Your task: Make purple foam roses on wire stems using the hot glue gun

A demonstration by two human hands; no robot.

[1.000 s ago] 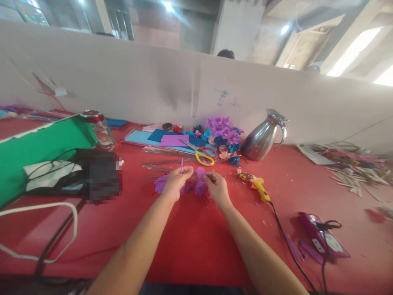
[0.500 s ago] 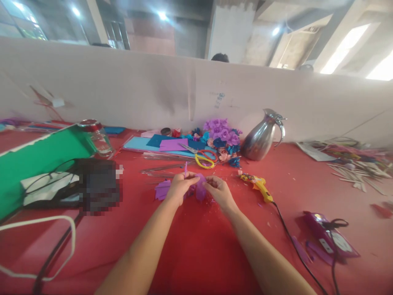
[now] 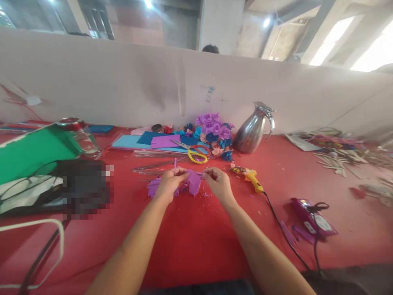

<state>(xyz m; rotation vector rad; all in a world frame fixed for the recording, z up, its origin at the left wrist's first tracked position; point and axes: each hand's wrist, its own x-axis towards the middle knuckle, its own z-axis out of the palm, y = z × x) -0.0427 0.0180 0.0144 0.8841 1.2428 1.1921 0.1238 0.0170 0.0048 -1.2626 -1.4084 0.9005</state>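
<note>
My left hand (image 3: 169, 182) pinches one edge of a purple paper petal (image 3: 194, 182) between thumb and fingers. A thin purple stick (image 3: 175, 164) stands up from behind the same hand; how it is held is hidden. On the other side, my right hand (image 3: 218, 182) is closed in a pinch on the petal's upper right edge, which looks drawn out thin. More cut purple paper pieces (image 3: 153, 187) lie on the red table (image 3: 196, 237), partly behind my left hand. Scissors (image 3: 196, 153) with red and yellow handles rest just beyond the hands.
A yellow glue gun (image 3: 253, 179) lies right, its cord running past a purple device (image 3: 315, 221). Behind are paper flowers (image 3: 213, 126), coloured sheets (image 3: 125, 141) and a steel jug (image 3: 251, 131). A glass jar (image 3: 84, 139), green board (image 3: 37, 151) and black bag (image 3: 55, 168) stand left.
My hands have drawn slightly apart, and the petal now shows flatter and wider between them. The whole view has shifted, so the table's things appear further left and slightly higher.
</note>
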